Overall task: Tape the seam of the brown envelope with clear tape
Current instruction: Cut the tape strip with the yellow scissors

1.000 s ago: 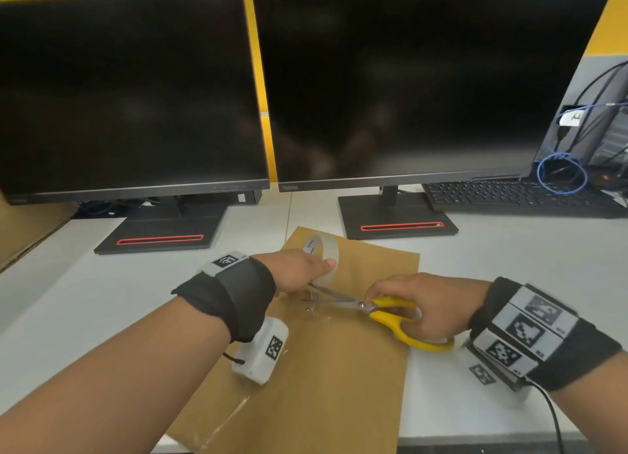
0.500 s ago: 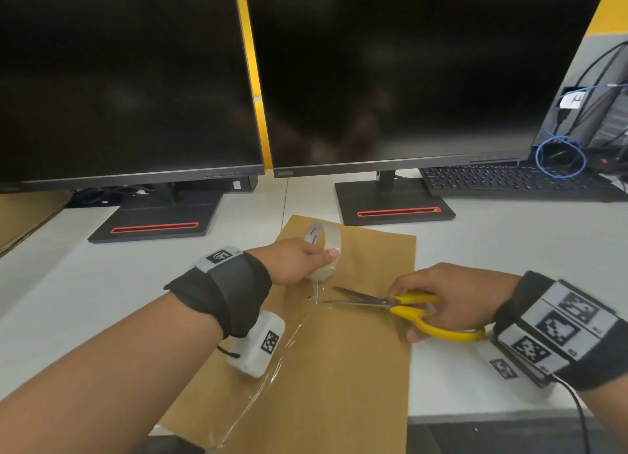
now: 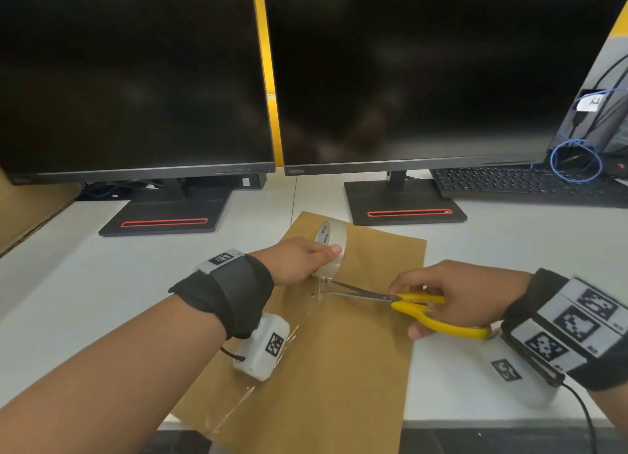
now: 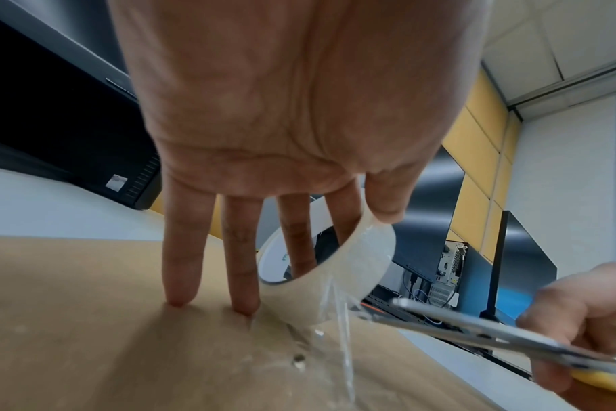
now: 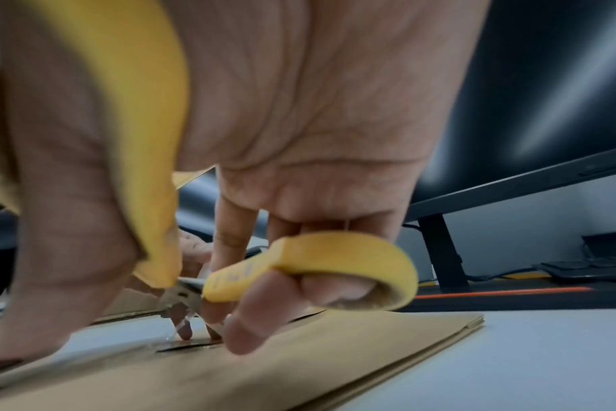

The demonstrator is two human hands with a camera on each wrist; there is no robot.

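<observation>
A brown envelope [image 3: 343, 368] lies flat on the white desk, its near end past the desk's front edge. My left hand [image 3: 300, 260] holds a roll of clear tape [image 3: 331, 248] upright on the envelope, thumb on the rim and two fingers through the core, while two other fingertips [image 4: 180, 301] press the paper [image 4: 71, 333]. A strip of tape [image 3: 272, 362] runs from the roll [image 4: 334, 267] along the envelope toward me. My right hand [image 3: 452, 294] grips yellow-handled scissors [image 3: 424, 312], their blades [image 3: 356, 292] slightly apart at the tape just below the roll. The right wrist view shows the yellow handle [image 5: 317, 267].
Two dark monitors stand behind the envelope, their bases [image 3: 163, 215] [image 3: 404, 205] close to its far edge. A black keyboard [image 3: 530, 185] and blue cables [image 3: 574, 158] lie at the back right. White desk [image 3: 85, 283] spreads to the left and right [image 3: 509, 243].
The left hand lifted the roll slightly off the envelope. The right hand drew the scissors back to the right, then brought the blade tips in again to the tape under the roll.
</observation>
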